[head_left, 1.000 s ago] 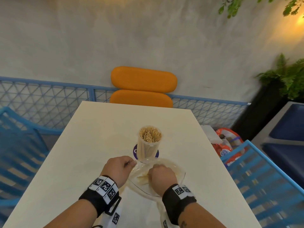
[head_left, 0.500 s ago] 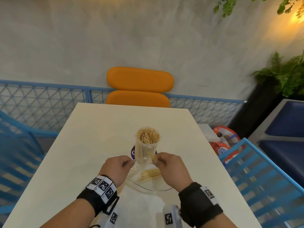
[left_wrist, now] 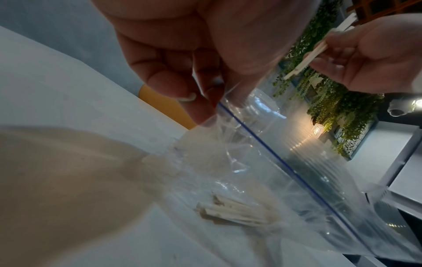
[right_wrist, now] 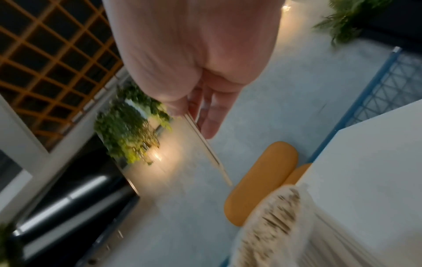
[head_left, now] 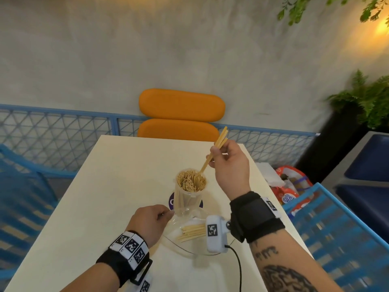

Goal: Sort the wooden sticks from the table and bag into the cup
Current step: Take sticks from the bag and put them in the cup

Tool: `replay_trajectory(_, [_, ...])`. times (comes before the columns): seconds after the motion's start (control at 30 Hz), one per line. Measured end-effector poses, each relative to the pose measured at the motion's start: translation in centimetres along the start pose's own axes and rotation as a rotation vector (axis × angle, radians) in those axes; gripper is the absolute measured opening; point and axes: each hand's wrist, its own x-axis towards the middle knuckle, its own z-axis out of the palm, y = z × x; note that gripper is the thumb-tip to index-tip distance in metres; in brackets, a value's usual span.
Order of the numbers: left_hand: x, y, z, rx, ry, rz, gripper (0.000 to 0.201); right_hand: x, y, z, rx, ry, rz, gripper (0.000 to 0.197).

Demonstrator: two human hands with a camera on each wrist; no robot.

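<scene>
A clear plastic cup (head_left: 188, 198) packed with wooden sticks stands mid-table on a purple coaster. My right hand (head_left: 228, 165) is raised just right of the cup and pinches a few wooden sticks (head_left: 219, 142), tilted, their lower tips over the cup's rim. The same sticks (right_wrist: 209, 150) and the full cup (right_wrist: 274, 227) show blurred in the right wrist view. My left hand (head_left: 153, 220) pinches the rim of a clear zip bag (head_left: 185, 247) lying flat on the table. Several sticks (head_left: 192, 231) remain inside the bag (left_wrist: 285, 171), seen as sticks (left_wrist: 230, 211) in the left wrist view.
The white table (head_left: 117, 186) extends far and left of the cup. An orange chair (head_left: 181, 116) stands at its far end. Blue chairs (head_left: 336, 239) flank both sides; a red bag (head_left: 290, 188) sits off the right edge. A wrist camera cable (head_left: 237, 264) hangs near the bag.
My right hand left the bag with a few sticks and rose up and right to the cup's rim. The left hand has kept its hold on the bag's edge.
</scene>
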Motion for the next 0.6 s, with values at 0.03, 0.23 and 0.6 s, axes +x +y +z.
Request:
replay_trajectory(0.03, [0.0,0.0,0.0,-0.002,-0.003,-0.003,0.025,0.1,0.5,0.6,-0.035,-0.001,-0.009,0.011])
replay_trajectory(0.23, [0.1,-0.2,0.1,-0.007,0.002,-0.004,0.027,-0.5,4.5,3.5,-0.247,-0.078,0.057,0.018])
replay_trajectory(0.6, [0.4,-0.2,0.3,-0.033,-0.015,-0.024,0.027,-1.3,8.0,3.4,-0.511,-0.21,0.134,0.03])
